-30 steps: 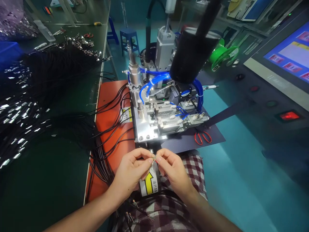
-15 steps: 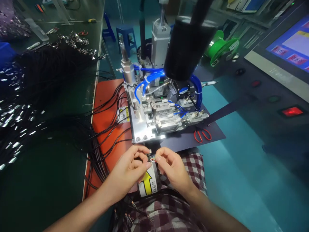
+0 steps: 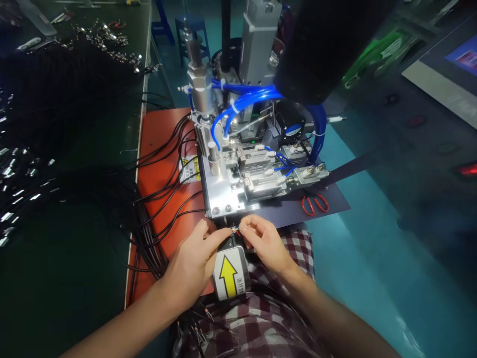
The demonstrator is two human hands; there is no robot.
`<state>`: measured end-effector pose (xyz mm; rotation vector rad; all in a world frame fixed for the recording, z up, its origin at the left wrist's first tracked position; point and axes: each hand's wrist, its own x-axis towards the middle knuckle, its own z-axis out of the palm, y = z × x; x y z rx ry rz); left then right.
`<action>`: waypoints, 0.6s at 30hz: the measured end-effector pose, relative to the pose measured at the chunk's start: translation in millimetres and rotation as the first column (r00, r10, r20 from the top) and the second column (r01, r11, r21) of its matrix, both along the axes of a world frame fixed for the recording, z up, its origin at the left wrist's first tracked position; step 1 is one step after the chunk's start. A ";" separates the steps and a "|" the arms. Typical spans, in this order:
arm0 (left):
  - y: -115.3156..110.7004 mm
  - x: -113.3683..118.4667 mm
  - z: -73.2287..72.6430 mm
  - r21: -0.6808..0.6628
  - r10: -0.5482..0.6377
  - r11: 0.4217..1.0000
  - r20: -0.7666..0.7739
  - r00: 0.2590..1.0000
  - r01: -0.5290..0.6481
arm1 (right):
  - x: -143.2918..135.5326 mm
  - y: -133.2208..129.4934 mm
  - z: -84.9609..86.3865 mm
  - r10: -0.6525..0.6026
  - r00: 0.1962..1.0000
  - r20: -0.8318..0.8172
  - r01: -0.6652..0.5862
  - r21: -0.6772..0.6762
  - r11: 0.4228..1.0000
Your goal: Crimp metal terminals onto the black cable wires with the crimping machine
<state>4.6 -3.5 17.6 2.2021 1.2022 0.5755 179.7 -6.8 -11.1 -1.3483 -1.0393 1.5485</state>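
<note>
My left hand (image 3: 196, 256) is closed in a pinch, its thumb tip at a small metal connector (image 3: 234, 229) just in front of the machine. My right hand (image 3: 266, 243) pinches thin coloured wires (image 3: 237, 230) at the connector's right side; a red one shows among them. The exact grip is partly hidden by the fingertips. Right behind the hands is the front edge of a machine (image 3: 218, 191) with metal slides and blue air hoses (image 3: 257, 94). Below the hands is a white guard (image 3: 242, 266) bearing a yellow arrow.
Black cables (image 3: 149, 238) run over the orange mat (image 3: 156, 139) on the left, and stripped cable ends (image 3: 203, 323) hang near my lap. Red-handled scissors (image 3: 315, 204) lie right of the machine. A black cylinder (image 3: 320, 49) hangs overhead. A dark control panel stands at right.
Both hands have moved slightly up, toward the machine's front edge, with the wires. My left fingers have closed in from a looser curl. The view has tilted and come closer.
</note>
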 end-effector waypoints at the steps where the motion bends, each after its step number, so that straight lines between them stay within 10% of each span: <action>1: 0.1 -0.6 -0.8 0.016 -0.006 1.000 -0.019 1.000 0.006 | 0.0 0.1 -0.6 0.002 1.000 0.003 -0.002 0.004 1.000; 18: -3.2 -3.0 -7.0 0.160 -0.053 0.984 -0.162 0.985 0.080 | 0.9 0.4 -4.3 -0.001 0.992 0.127 -0.015 0.125 0.992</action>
